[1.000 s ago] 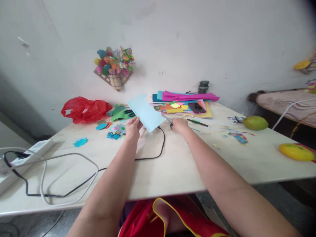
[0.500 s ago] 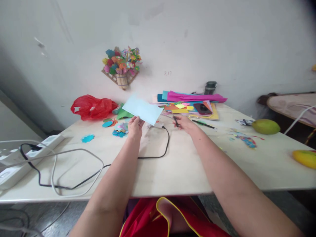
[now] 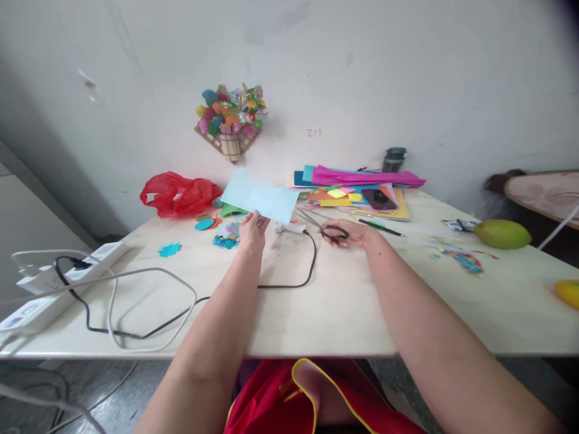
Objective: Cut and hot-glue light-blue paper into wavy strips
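A light blue sheet of paper (image 3: pixel 260 196) is pinched at its lower edge by my left hand (image 3: pixel 254 231), held up above the table. My right hand (image 3: pixel 337 234) grips black-handled scissors (image 3: pixel 335 231), whose blades point left toward the paper's right corner. Below the sheet lies a white glue gun (image 3: pixel 289 228) with a black cord. Blue and pastel paper flowers (image 3: pixel 226 236) lie left of my left hand, and a single blue paper flower (image 3: pixel 169 249) is farther left.
A red plastic bag (image 3: pixel 181 194) sits at the back left. Coloured paper (image 3: pixel 366 176), a phone (image 3: pixel 379 199) and a pen (image 3: pixel 382 228) lie at the back right. A mango (image 3: pixel 502 233) is at the right. A power strip (image 3: pixel 63 289) with looping cables occupies the left side.
The scissors have turned in my right hand, so their handle loops now show clearly. The blue paper has tilted a little. The whole view has shifted slightly.
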Action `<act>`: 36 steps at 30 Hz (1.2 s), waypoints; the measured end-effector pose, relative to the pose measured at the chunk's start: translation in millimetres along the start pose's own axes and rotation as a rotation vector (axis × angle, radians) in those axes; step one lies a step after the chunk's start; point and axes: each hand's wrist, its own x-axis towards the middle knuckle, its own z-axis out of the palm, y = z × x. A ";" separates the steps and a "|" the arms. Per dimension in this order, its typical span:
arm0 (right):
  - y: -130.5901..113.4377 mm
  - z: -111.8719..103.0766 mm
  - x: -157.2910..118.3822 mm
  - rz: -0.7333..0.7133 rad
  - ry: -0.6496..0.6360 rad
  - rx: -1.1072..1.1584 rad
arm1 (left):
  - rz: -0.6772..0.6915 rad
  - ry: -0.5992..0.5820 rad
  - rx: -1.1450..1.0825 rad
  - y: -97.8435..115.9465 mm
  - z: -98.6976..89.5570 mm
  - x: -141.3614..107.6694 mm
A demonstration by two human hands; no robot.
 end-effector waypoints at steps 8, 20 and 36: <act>-7.4 8.9 2.3 0.063 -0.105 -0.077 | -0.019 0.001 0.016 -1.1 0.4 -1.1; -0.6 16.4 18.4 -0.001 -0.118 -0.096 | -0.057 -0.034 0.055 -1.5 1.9 -5.0; -8.5 28.4 19.6 -0.021 -0.079 -0.165 | -0.082 -0.082 0.092 -0.2 5.1 -11.3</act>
